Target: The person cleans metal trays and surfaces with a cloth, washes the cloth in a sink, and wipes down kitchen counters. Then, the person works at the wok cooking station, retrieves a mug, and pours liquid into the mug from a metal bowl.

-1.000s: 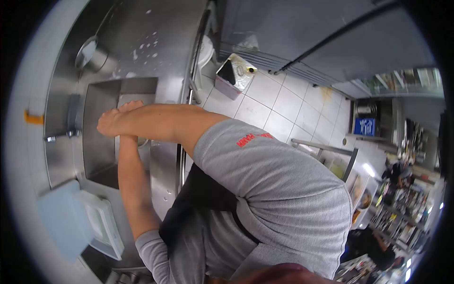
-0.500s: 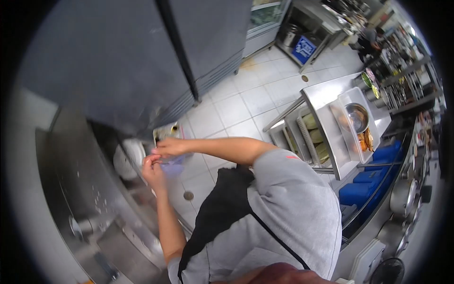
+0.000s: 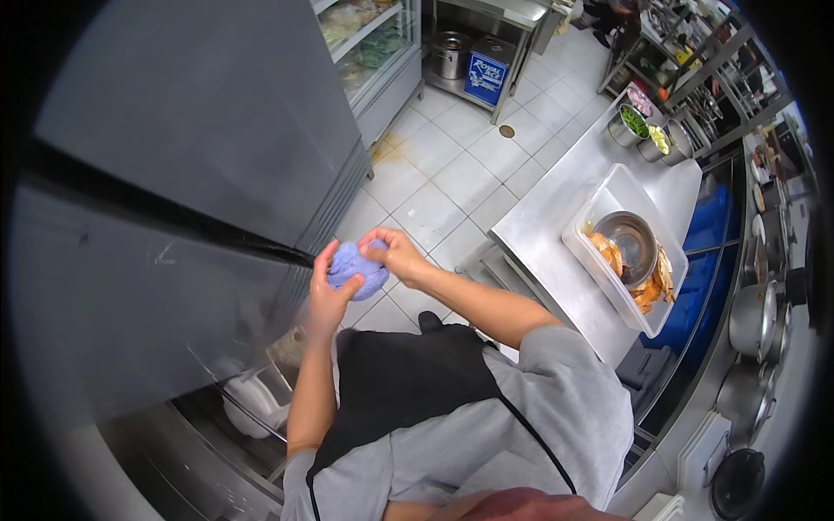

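A bunched lavender cloth point(image 3: 358, 271) is in front of my body, between my two hands. My left hand point(image 3: 329, 300) curls round its left side, with the thumb pressed on the front. From the right, my right hand point(image 3: 396, 257) grips the upper edge between thumb and fingers. The black apron point(image 3: 404, 369) is just below my hands. Part of the cloth is hidden behind my fingers.
A grey cabinet point(image 3: 226, 95) stands close on my left. To the right, a steel table point(image 3: 543, 208) carries a plastic tub point(image 3: 608, 187) with a metal bowl point(image 3: 627, 247) and browned food. Metal pots point(image 3: 627, 128) of chopped food stand farther back. White tiles point(image 3: 430, 213) cover the floor.
My view has turned towards the steel table. My hands have moved away from the sink side, up and to the right in view, and the lavender cloth is now bunched between them.
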{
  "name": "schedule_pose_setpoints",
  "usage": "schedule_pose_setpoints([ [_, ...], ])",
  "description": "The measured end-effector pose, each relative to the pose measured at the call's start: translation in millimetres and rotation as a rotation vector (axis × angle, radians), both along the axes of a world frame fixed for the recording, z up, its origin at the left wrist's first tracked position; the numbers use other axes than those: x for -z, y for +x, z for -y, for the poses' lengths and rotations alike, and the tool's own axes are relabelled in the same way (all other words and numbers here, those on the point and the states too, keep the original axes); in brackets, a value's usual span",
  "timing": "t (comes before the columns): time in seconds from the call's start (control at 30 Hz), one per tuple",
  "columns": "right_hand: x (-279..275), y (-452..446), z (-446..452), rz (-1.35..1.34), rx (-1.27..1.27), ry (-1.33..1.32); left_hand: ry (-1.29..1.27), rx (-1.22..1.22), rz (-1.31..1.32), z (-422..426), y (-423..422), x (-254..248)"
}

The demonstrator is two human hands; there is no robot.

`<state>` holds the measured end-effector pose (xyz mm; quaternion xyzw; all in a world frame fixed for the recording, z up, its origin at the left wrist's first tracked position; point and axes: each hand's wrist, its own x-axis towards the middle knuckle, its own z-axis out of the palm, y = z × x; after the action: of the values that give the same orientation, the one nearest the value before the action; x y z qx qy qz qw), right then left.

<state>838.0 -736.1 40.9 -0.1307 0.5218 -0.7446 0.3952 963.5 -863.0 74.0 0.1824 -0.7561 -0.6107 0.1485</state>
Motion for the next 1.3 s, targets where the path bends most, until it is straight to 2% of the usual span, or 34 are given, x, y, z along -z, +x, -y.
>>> schedule_pose_setpoints([
  [0.07, 1, -32, 6, -0.100, 0.116, -0.006, 0.098, 0.152, 0.069, 8, -34, -14],
  [0.1, -1, -47, 10, -0.152, 0.173, -0.006, 0.044, 0.194, 0.078, 18, -49, -9],
  [0.2, -14, -96, 18, -0.563, 0.221, 0.111, -0.061, 0.318, 0.094, 46, -97, 14],
  [0.23, -24, -106, 20, -0.707, 0.217, 0.178, 0.080, 0.391, 0.148, 53, -112, 17],
  [0.33, -67, -140, 33, -0.771, 0.178, 0.212, 0.449, 0.623, 0.279, 83, -168, 16],
  [0.43, -77, -181, 49, -0.547, 0.324, 0.055, 0.732, 0.700, 0.249, 105, -229, 35],
  [0.47, -78, -200, 49, -0.590, 0.371, 0.134, 0.751, 0.735, 0.221, 111, -248, 40],
  [0.57, -73, -248, 46, -0.337, 0.544, -0.149, 0.937, 0.683, 0.033, 106, -299, 6],
  [0.67, -78, -269, 43, 0.044, 0.726, -0.247, 0.939, 0.748, -0.027, 104, -347, -19],
  [0.8, -33, -288, 39, 0.381, 0.563, -0.222, 0.865, 0.762, -0.058, 90, -408, -14],
  [0.9, -2, -318, 34, 0.204, 0.758, -0.096, 0.884, 0.722, -0.001, 80, -453, 6],
  [1.03, 10, -390, 4, 0.149, 1.027, -0.133, 0.875, 0.630, 0.039, 71, -529, 42],
  [1.07, 20, -412, -3, 0.047, 1.079, -0.106, 0.867, 0.627, 0.048, 70, -549, 45],
  [1.2, 45, -502, -42, -0.341, 1.021, 0.269, 0.731, 0.521, 0.084, 56, -627, 47],
  [1.3, 45, -567, -61, -0.261, 1.118, 0.183, 0.745, 0.460, 0.054, 37, -683, 44],
])
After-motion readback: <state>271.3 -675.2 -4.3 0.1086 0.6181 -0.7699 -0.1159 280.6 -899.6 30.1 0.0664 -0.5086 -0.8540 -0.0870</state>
